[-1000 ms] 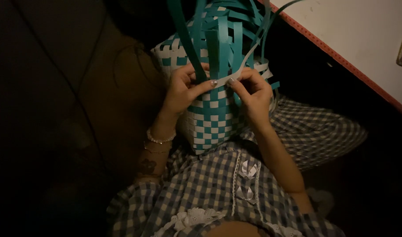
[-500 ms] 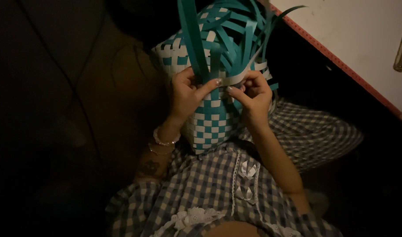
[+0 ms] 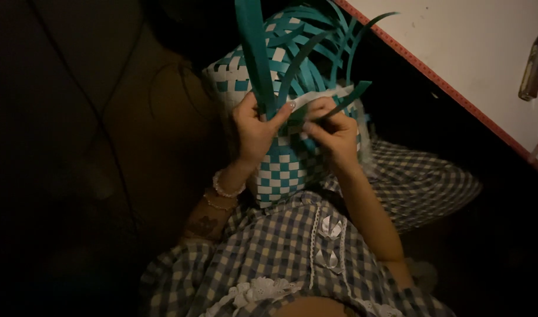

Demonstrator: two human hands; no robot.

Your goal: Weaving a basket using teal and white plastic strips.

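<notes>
— Basket (image 3: 281, 170), half woven, teal and white: where is it?

— It sits on the person's lap, at the middle of the view, a little toward 12 o'clock. Its lower wall shows a neat check of teal and white squares. From its top, many loose teal strips (image 3: 316, 41) rise and bend toward 1 o'clock.

— What does the left hand (image 3: 252, 132) do?

— It lies on the basket wall at 9 o'clock from the centre. Its thumb and fingers are pressed together around one broad teal strip (image 3: 254, 53), which stands up toward 12 o'clock. A bead bracelet (image 3: 225, 189) is on this wrist.

— And the right hand (image 3: 333, 134)?

— It is just beside the left one, at 3 o'clock from it, on the basket rim. Its fingers are curled and they pinch a narrow teal strip (image 3: 339, 103) that points toward 2 o'clock. A white band (image 3: 316, 98) of the rim passes between both hands.

— What is around?

— A checked dress (image 3: 281, 252) with white lace covers the lap at 6 o'clock. A white table (image 3: 474, 53) with a red edge fills the corner at 2 o'clock. The side at 9 o'clock is too dark to tell
</notes>
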